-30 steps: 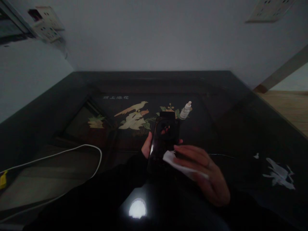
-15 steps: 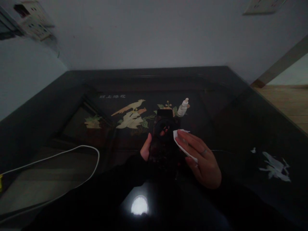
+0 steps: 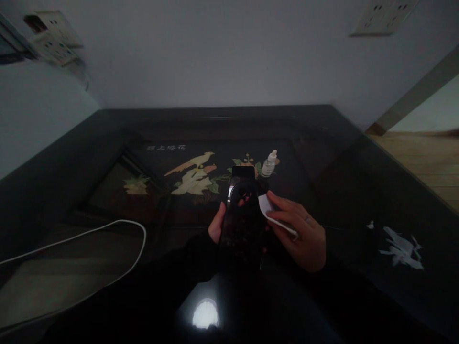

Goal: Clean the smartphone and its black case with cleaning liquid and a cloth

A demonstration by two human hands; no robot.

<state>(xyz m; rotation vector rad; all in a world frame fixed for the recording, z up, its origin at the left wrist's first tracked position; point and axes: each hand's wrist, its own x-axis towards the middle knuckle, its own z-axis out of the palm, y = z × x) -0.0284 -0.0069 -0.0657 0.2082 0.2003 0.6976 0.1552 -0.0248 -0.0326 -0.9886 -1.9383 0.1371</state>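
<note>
My left hand (image 3: 217, 223) is closed around the lower left side of a dark glossy device (image 3: 245, 229). The device has a round ring on its face and a narrower flat block at its top; its exact kind is unclear in the dim light. In my right hand (image 3: 303, 234) is a folded white tissue (image 3: 266, 204), pinched between fingers and thumb. The tissue lies against the right edge of the device, near the ring. Just beyond the device, a small white dropper bottle (image 3: 269, 163) stands upright. Most fingers of my left hand are hidden behind the device.
The glossy black table (image 3: 118, 117) bears an inlaid bird-and-flower picture. A white cable (image 3: 141, 239) loops at the left. Light inlay-like pieces (image 3: 401, 248) show at the right. A wall with sockets (image 3: 380, 18) rises behind; a lamp's reflection shines in front.
The tissue has shifted along the device's right edge and my right hand has turned slightly. The device shows a new bright glint on its left edge. The view has tilted a little.
</note>
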